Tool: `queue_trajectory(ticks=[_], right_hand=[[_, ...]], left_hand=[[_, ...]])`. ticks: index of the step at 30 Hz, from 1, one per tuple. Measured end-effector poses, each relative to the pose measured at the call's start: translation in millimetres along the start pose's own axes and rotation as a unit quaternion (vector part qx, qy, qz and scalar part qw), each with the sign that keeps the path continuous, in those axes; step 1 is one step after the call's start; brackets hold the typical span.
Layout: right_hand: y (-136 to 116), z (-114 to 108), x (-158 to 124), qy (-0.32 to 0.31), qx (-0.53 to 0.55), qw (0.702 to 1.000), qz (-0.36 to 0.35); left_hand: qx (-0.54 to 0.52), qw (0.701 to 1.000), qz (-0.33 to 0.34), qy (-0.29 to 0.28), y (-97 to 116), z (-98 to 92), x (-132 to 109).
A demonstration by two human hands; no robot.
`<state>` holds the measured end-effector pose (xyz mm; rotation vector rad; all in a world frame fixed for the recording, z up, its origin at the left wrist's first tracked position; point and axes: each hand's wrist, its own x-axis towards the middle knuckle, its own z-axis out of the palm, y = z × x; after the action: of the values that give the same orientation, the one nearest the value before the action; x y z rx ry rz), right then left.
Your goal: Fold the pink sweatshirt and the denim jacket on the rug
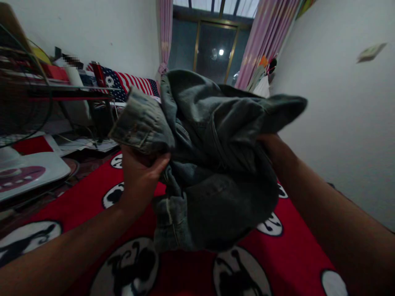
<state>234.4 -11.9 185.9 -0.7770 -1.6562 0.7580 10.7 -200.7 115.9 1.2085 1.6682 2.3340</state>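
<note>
A crumpled, faded blue-grey denim garment [216,123] is held up in front of me, its folds bunched and its lower part hanging over the red blanket [182,273]. Whether it is a jacket or trousers I cannot tell. My left hand [140,170] grips a thick stitched band at the garment's left side, thumb pressed over the cloth. On the other side my right hand [270,144] reaches into the folds and holds the fabric there; its fingers are hidden by the cloth.
Black-and-white round prints cover the blanket. To the left stand a cluttered desk [83,87] and a fan with a white base [46,164]. Behind are a stars-and-stripes cloth [135,80], pink curtains [262,37] and a glass door [216,49]. A white wall [339,111] rises at right.
</note>
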Motion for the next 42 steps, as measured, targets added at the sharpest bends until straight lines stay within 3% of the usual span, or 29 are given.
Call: queue_trajectory(ticks=[2,4,6,8,9,11,13,15,17,19,20,22,27,32,35,38,40,42], right_hand=[[5.5,10.7,39.3,-0.020,-0.027,0.999,0.016],[21.0,20.8,51.8,0.045,-0.096,0.994,0.041],[41.3,31.4,32.4,0.066,-0.138,0.988,0.032],[59.4,41.1,-11.9,-0.036,-0.176,0.983,-0.037],[65.5,44.4,-38.6,-0.118,-0.176,0.975,-0.066],[69.4,45.8,-89.4,-0.278,-0.181,0.940,-0.073],[63.3,39.1,-125.5,-0.397,-0.228,0.889,-0.026],[52.0,25.6,-142.9,-0.472,-0.257,0.843,0.009],[41.4,9.7,-148.0,-0.518,-0.261,0.815,0.015],[35.6,-3.1,-150.5,-0.537,-0.270,0.799,0.005],[35.2,-6.8,-152.7,-0.534,-0.280,0.798,-0.004],[38.6,-8.2,-159.0,-0.508,-0.301,0.807,-0.026],[58.0,12.4,-167.2,-0.389,-0.335,0.854,-0.080],[63.2,29.7,-151.5,-0.335,-0.364,0.859,-0.136],[47.5,12.7,-134.2,-0.293,-0.361,0.875,-0.136],[15.5,-27.4,-117.5,-0.200,-0.277,0.932,-0.119],[-6.1,-54.9,-111.9,-0.136,-0.223,0.960,-0.103],[-18.9,-74.6,-114.7,-0.145,-0.184,0.969,-0.074]], left_hand=[[-0.014,0.996,-0.075,-0.035,-1.3,-15.5,-10.6],[-0.001,0.973,-0.182,-0.138,-11.9,-32.1,-31.3],[0.023,0.911,-0.292,-0.290,-24.4,-48.8,-52.3],[0.068,0.838,-0.327,-0.431,-31.0,-62.3,-61.8],[0.102,0.817,-0.304,-0.479,-31.3,-67.2,-59.8],[0.189,0.822,-0.178,-0.508,-28.6,-73.6,-42.1],[0.276,0.844,0.002,-0.459,-28.1,-76.9,-12.5],[0.338,0.828,0.124,-0.430,-35.1,-79.8,17.7],[0.384,0.774,0.144,-0.483,-48.7,-83.8,39.2],[0.414,0.706,0.115,-0.563,-62.7,-87.8,47.9],[0.420,0.681,0.101,-0.591,-68.0,-89.0,47.8],[0.421,0.660,0.100,-0.613,-73.4,-88.1,42.0],[0.424,0.675,0.173,-0.579,-74.9,-71.3,27.0],[0.459,0.700,0.190,-0.513,-72.1,-49.8,33.5],[0.430,0.725,0.164,-0.512,-35.8,-38.9,42.0],[0.358,0.767,0.103,-0.523,20.3,-38.3,47.5],[0.317,0.762,0.049,-0.562,49.1,-44.6,47.9],[0.304,0.761,0.013,-0.574,59.8,-54.7,43.2]])
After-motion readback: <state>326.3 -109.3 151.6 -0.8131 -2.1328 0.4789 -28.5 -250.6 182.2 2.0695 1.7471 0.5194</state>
